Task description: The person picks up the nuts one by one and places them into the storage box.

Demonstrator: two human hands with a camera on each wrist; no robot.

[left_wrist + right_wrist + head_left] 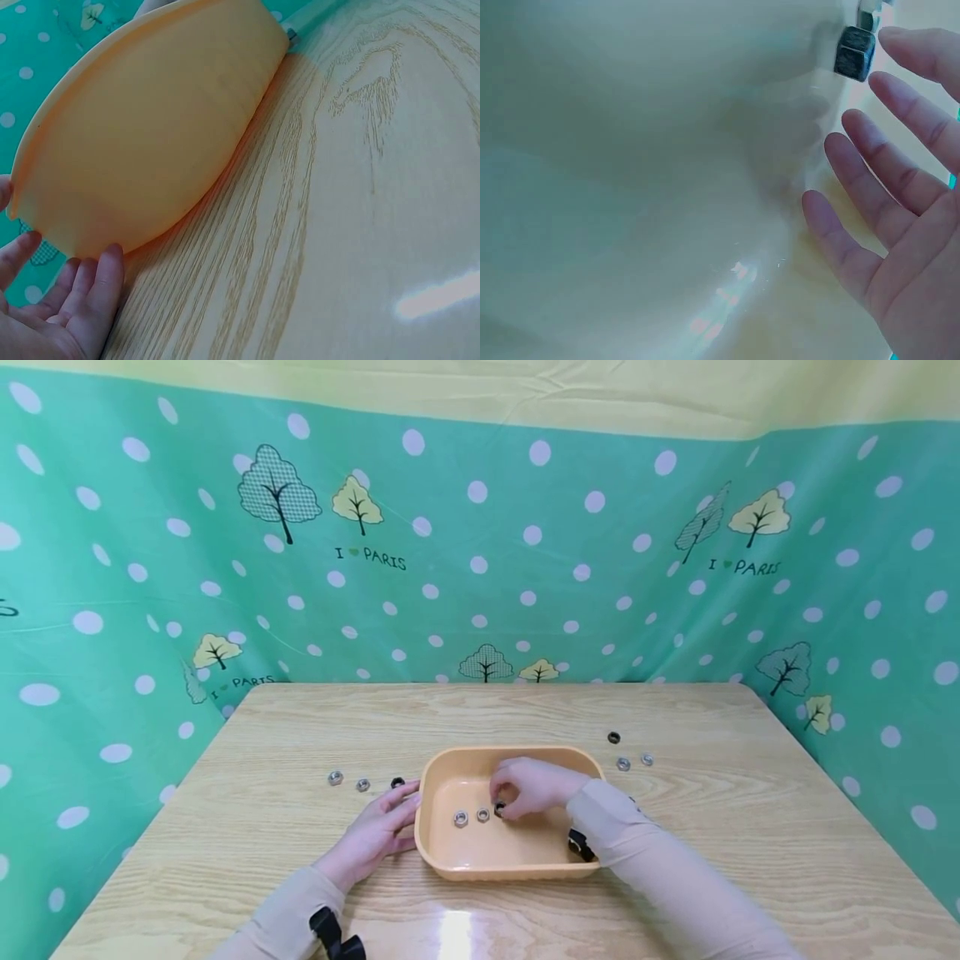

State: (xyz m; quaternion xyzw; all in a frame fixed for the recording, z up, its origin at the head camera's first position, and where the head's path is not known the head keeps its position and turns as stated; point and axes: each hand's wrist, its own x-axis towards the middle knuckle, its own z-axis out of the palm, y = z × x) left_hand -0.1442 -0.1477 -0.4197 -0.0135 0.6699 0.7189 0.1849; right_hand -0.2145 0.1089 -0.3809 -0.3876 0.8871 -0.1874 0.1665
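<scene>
A peach plastic basin (517,867) stands on the wooden table. On its floor lie a larger silver hex nut (461,818), a smaller silver nut (483,815) and a black nut (500,809), in a row. My right hand (536,785) reaches inside, thumb and fingertips beside the black nut (854,54); a small gap shows between them in the right wrist view, where the fingers are spread. My left hand (372,835) touches the basin's left outer wall with extended fingers, seen also against the basin (150,135) in the left wrist view.
Left of the basin lie two silver nuts (335,777) and a black nut (397,783). To its right are another black nut (614,737) and two silver nuts (623,764). A patterned green cloth (480,543) surrounds the table (300,727) at the back and sides.
</scene>
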